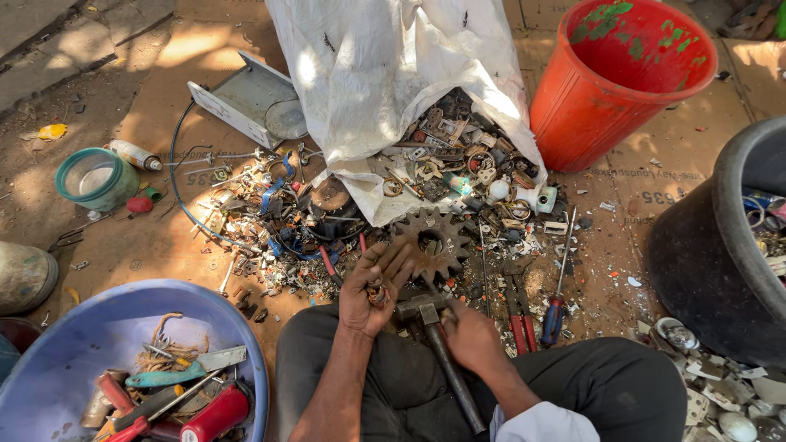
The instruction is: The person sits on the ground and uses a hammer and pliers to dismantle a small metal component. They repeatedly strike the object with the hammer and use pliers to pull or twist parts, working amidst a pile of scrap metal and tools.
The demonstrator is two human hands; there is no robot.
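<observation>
The left hand (372, 286) is held palm up with the fingers spread loosely, and a small brownish metal piece (377, 293) is cradled in the palm; what kind of part it is cannot be made out. The right hand (472, 336) is turned knuckles up and curled, resting just beside the handle of a hammer (438, 348); whether the handle is actually gripped cannot be told, since the fingers are tucked under. The hammer's head lies between the two hands, in front of the knees, and its handle runs back over the dark trousers.

Just beyond the hands a large rusty gear (434, 241) is laid flat among scattered scrap (278, 221). More scrap is spilled from the mouth of a white sack (368, 74), whose contents are mostly covered. A red bucket (610, 90) is cut off at the top edge, a black tub (720, 254) at the right, and a blue basin (98, 327) of tools at the bottom left.
</observation>
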